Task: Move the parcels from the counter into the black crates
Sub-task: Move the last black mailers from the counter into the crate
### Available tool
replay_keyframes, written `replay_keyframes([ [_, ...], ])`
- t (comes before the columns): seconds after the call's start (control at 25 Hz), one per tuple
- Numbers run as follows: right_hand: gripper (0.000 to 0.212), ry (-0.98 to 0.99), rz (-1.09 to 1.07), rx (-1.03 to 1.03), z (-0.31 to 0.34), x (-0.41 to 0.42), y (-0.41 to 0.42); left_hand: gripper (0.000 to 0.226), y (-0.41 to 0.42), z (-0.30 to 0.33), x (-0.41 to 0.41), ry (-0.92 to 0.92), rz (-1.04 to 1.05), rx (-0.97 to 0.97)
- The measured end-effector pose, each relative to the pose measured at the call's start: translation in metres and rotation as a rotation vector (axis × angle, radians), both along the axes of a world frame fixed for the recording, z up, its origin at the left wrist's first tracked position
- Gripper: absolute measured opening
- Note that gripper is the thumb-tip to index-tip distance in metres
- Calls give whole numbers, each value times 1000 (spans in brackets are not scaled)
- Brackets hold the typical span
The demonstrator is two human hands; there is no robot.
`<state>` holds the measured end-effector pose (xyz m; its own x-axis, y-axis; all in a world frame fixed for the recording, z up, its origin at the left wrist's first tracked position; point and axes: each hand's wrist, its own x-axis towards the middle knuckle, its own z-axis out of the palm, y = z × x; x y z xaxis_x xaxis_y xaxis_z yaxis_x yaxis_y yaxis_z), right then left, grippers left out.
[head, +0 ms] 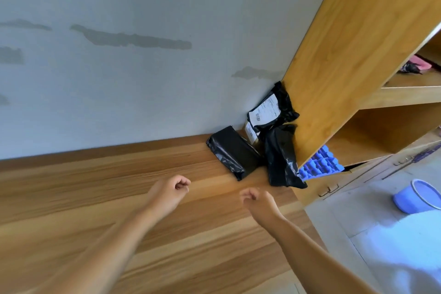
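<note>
While three black parcels and a half-hidden pale fourth sit piled beyond both hands in the worktop (100, 188) corner, nearest being the boxy parcel (230, 151) and the limp bag (280, 157), with the labelled bag (272, 108) above, the reach looks underway. Left hand (170, 190) and right hand (259, 200) hang curled, holding nothing; next comes gripping one. No crates show.

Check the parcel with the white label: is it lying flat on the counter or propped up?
Propped up. The labelled parcel leans in the corner against the wall and the wooden shelf side, resting on other black parcels, label facing out.
</note>
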<state>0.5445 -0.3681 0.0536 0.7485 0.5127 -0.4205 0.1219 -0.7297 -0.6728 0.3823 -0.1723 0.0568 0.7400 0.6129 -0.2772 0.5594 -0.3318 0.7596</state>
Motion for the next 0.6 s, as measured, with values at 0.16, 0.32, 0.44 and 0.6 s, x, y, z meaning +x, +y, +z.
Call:
replay_keyframes([
  [0.16, 34, -11, 111, -42, -6, 82, 17, 17, -13, -3, 49, -10, 74, -66],
  [0.32, 47, -90, 225, -146, -30, 130, 37, 14, -15, -19, 52, 56, 204, -134],
  [0.44, 53, -259, 331, -200, -51, 154, 56, 16, -11, -33, 45, 104, 299, -170],
  [0.6, 59, -487, 430, -274, -67, 182, 84, 14, -11, -44, 45, 125, 400, -173],
])
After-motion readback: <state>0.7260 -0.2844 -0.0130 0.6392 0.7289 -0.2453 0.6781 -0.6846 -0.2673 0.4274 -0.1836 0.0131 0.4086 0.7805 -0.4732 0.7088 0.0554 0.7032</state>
